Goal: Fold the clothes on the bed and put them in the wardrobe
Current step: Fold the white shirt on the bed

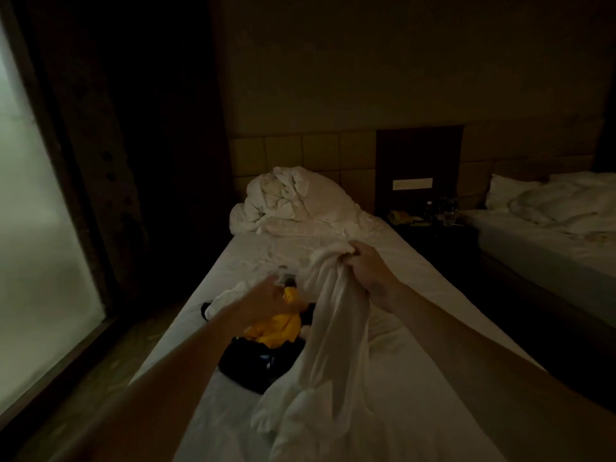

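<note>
Dim room. Right hand (368, 266) has its fingers clenched on a bunched white garment (333, 328), lifted above the bed (416, 328); its tail drags on the sheet. Left hand (266, 293) reaches over the yellow cloth (276, 325) and dark clothes (253, 361); blurred, finger state unreadable. Risk: white on white sheet, poor light; hems easily misjudged, giving a crooked fold.

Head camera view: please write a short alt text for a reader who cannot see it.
In a dim bedroom, a person's right hand lifts a bunched white garment above a bed. The blurred left hand reaches toward yellow clothing and black clothing on the sheet.
</note>
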{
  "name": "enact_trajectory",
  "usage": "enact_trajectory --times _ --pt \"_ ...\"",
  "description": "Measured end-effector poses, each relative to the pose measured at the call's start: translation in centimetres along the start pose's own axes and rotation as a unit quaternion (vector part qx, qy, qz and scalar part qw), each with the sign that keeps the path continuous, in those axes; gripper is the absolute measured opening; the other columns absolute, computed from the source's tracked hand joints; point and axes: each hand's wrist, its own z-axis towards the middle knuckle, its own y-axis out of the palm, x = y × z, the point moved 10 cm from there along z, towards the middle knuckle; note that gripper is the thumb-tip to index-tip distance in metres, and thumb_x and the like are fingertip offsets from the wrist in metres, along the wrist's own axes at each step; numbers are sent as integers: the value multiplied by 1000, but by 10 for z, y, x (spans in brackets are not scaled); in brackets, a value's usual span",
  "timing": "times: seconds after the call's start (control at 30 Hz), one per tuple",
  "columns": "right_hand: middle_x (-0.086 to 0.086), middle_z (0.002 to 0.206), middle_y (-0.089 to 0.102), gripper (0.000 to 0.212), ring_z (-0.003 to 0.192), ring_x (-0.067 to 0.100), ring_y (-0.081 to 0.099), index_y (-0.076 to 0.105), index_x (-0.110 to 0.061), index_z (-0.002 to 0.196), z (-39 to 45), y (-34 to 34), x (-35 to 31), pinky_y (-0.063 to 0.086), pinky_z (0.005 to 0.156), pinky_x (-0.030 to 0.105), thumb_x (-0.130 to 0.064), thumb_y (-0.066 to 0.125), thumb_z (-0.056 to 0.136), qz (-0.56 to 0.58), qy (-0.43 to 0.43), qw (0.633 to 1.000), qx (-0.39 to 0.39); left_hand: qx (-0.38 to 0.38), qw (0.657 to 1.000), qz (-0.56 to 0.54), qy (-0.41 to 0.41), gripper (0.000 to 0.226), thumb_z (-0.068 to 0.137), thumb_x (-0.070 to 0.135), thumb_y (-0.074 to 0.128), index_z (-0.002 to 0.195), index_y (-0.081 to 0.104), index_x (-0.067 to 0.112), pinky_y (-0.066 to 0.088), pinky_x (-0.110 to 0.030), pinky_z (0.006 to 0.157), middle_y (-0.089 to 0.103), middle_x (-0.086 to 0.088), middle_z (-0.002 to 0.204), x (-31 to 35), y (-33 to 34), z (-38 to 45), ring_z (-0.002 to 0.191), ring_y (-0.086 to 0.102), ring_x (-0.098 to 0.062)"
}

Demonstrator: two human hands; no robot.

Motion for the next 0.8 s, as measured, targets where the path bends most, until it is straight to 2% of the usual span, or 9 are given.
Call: enact_trajectory --times 0.1,0.2,0.27,0.37,0.43,0.57,0.63,0.73,0.8 --pt "8 115 65 28 109 25 60 65 -15 111 1 -3 -14 47 101 42 -9 42 98 81 17 996 13 -118 991 45 -53 66 71 46 82 125 47 29 51 -19 83 55 14 117 -46 51 -7 107 56 -7" --pt "3 113 67 27 108 20 62 66 -25 106 2 -8 -25 46 102 40 -13 43 100 103 15 995 5 -94 994 -45 -30 77 67 60 78 130 50 25 55 -28 89 63 11 120 -51 66 -3 109 62 -11" --pt "1 108 69 22 104 19 64 65 -27 101 2 -16 -27 48 99 39 -19 45 101 133 23 991 -5 -83 987 -133 -40 60 77 52 72 127 49 29 56 -30 87 62 8 119 -42 70 -1 109 61 -15" --pt "2 115 67 27 106 20 63 61 -20 120 4 -39 -19 47 99 39 -32 46 101 160 49 986 -1 43 985 -166 -24 10 94 28 61 101 55 33 52 -29 68 62 2 97 -29 38 10 95 62 -23" --pt "4 116 67 34 104 20 64 59 -17 127 8 -58 -10 49 93 37 -35 48 100 155 60 986 20 151 971 -186 15 15 89 23 65 81 57 33 47 -33 64 61 1 81 -20 -1 14 82 62 -25" --pt "1 106 69 44 95 22 66 67 -19 116 15 -92 11 53 91 43 -49 65 85 5 56 994 91 261 957 -90 85 3 92 13 60 89 62 14 44 -32 70 60 2 83 12 -63 8 76 56 -14" --pt "-1 101 65 48 94 19 62 67 -16 106 17 -99 18 51 89 39 -55 69 79 -90 48 987 124 289 948 -53 124 15 92 12 58 77 59 11 39 -30 60 54 1 68 37 -80 0 62 49 -11" --pt "-1 79 51 37 81 18 52 52 -16 79 18 -101 21 38 63 30 -47 72 82 -230 22 961 151 325 934 4 146 30 90 18 63 62 54 11 35 -26 52 48 2 57 57 -97 -11 53 43 -9" --pt "0 88 52 40 88 21 53 48 -17 86 18 -94 32 38 66 31 -46 74 79 -298 53 944 133 317 934 41 159 31 87 23 67 59 57 14 36 -21 49 52 3 55 68 -98 -15 51 46 -7"
